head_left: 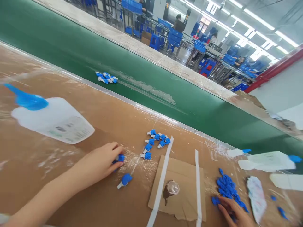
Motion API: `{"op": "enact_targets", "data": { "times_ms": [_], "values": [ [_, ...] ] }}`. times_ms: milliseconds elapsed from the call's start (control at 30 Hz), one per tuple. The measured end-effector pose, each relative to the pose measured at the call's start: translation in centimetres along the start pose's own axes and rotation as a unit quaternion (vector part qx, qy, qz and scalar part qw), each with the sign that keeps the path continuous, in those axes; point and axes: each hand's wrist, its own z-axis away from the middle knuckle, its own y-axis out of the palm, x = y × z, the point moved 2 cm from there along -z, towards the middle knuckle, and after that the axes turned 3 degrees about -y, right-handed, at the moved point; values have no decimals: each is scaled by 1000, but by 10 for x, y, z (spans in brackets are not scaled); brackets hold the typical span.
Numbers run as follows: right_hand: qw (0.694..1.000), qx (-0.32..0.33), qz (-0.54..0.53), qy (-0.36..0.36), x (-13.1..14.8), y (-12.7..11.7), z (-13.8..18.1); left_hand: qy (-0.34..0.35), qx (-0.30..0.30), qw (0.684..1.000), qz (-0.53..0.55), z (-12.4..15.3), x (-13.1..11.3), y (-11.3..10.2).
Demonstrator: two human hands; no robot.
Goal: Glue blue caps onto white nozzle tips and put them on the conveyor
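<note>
Worktop [101,123]: brown board under a glossy, wrinkled clear film, smeared with dried white residue. Left hand [104,161] lies knuckles-up on it, fingers curled and pinching a small blue-and-white part [121,158] at the fingertips; the part is hard plastic, a blue rounded head on a short white stub, held just above the smeared patch. A loose part [125,180] of the same make lies on the worktop just below that hand. Beyond it, a curved row of like parts [155,142], heads blue, stubs white, set close together. Right hand [233,212] at the lower edge, fingers stretched out flat and not closed on anything, tips touching the near edge of a heap of blue pieces [227,186]; these are plain blue, small, jumbled. Between the hands, a torn piece of corrugated cardboard [184,201] crossed by two white strips [163,176], with a small clear round cup [173,188] sitting in a dark brown stain. A soft translucent white squeeze bottle [56,121] with a blue pointed nozzle lies on its side at left, printed label up. More white bottles [270,160] with blue tips lie at right, near a crumpled printed sheet [257,195]. Behind the worktop, past a metal edge, a matte green conveyor belt [71,47] carries a small cluster of blue-and-white parts [106,77]. Far background: blue crates [175,34], blurred.
</note>
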Motion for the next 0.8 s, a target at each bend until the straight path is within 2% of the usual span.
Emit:
{"op": "enact_targets", "data": {
  "times_ms": [133,200,267,333,400,467,500,567,633,800],
  "values": [
    [999,29,29,26,29,0,-6,1,7,1000,16,-9,11,8],
    [998,27,40,35,33,-2,-4,6,-35,998,47,-8,19,16],
    [998,24,41,36,38,-5,-2,10,-80,990,113,0,23,25],
    [999,14,35,33,50,-6,-1,0,-92,970,223,14,16,35],
    [1000,2,20,18,74,-2,-2,-25,-57,926,372,30,-2,47],
    [1000,9,-4,-12,106,9,-6,-62,11,858,510,44,-28,59],
    [999,41,-17,-28,123,17,-9,-90,43,826,554,50,-41,65],
    [997,50,-33,-50,155,33,-16,-116,100,783,602,58,-62,73],
    [996,66,-28,-50,176,47,-24,-123,147,754,629,61,-75,77],
    [994,104,7,-15,188,57,-35,-112,219,687,683,62,-77,79]
  ]
}}
